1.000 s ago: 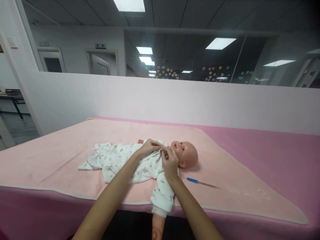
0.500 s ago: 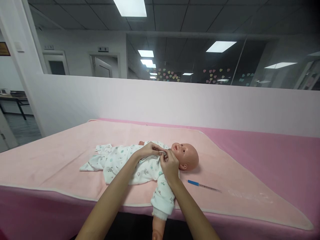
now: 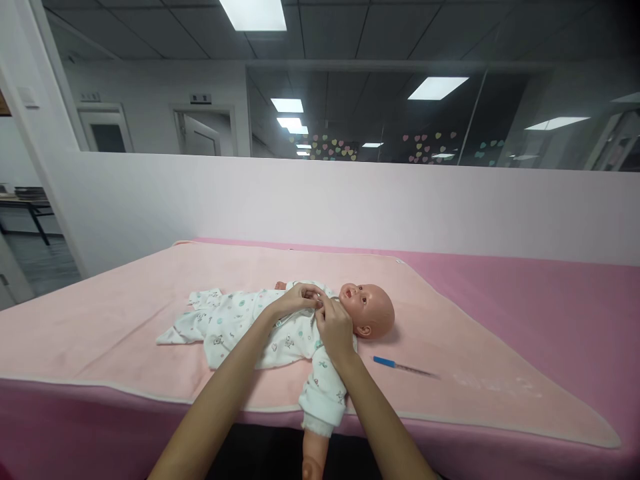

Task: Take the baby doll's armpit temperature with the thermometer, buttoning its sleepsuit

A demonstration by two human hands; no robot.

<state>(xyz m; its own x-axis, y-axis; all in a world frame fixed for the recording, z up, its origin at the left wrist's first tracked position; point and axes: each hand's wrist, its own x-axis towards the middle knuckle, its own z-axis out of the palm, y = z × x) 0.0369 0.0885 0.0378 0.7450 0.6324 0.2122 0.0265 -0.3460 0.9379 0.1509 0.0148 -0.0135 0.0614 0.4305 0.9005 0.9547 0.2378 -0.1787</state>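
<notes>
A baby doll [image 3: 373, 310] lies on its back, its head toward the right. It wears a white romper [image 3: 235, 327] with small printed figures and green dots. My left hand [image 3: 296, 300] is over the doll's chest, its fingers bent and pinching the romper's front. My right hand [image 3: 335, 327] is closed beside it, near the doll's neck, with thumb and fingertips on the same cloth. Both sets of fingertips nearly meet and partly hide the fastening. One doll arm [image 3: 316, 450] hangs over the near edge, past my right forearm.
A peach blanket [image 3: 125, 300] lies under the doll on a pink-covered table [image 3: 565, 300]. To the right of the doll is a thin pen-like stick with a blue end [image 3: 384, 361]. A white wall with a window above it [image 3: 350, 207] stands behind.
My fingertips have shifted slightly at the romper's front, the right hand turning a little over the cloth. The whole view has moved slightly; the doll lies as before.
</notes>
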